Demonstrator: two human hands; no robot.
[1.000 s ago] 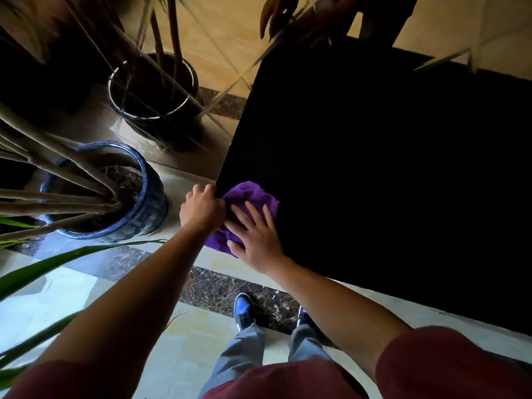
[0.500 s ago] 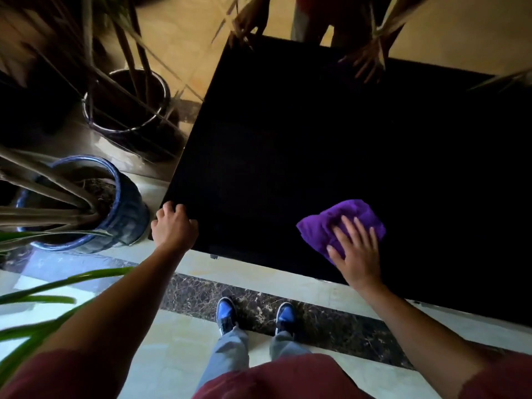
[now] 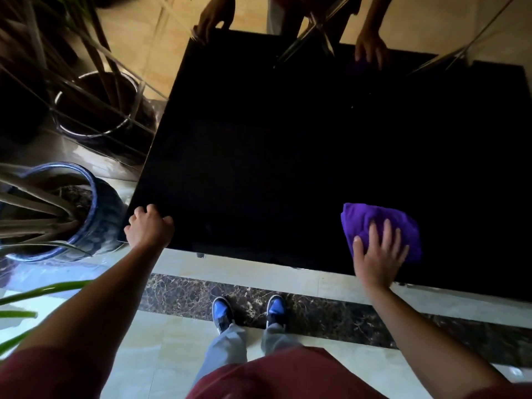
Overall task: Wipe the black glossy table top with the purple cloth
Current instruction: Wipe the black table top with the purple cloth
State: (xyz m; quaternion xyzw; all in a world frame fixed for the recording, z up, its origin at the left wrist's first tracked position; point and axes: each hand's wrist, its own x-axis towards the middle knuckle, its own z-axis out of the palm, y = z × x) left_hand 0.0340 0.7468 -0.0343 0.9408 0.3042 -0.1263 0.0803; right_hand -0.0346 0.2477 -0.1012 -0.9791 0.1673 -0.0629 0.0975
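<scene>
The black glossy table top (image 3: pixel 288 168) fills the middle of the view, with its near edge just ahead of my feet. A crumpled purple cloth (image 3: pixel 374 226) lies on it near the front edge, right of centre. My right hand (image 3: pixel 378 254) presses flat on the cloth's near part, fingers spread. My left hand (image 3: pixel 149 227) grips the table's near left corner, fingers curled over the edge.
A blue glazed plant pot (image 3: pixel 86 214) stands on the floor right beside the table's left corner, with long stems and green leaves (image 3: pixel 43 292) reaching out. A mirrored wall (image 3: pixel 288 12) behind the table reflects my hands and the pot.
My right hand has slid the purple cloth from the near left corner rightward along the front edge. My left hand has stayed on the left corner.
</scene>
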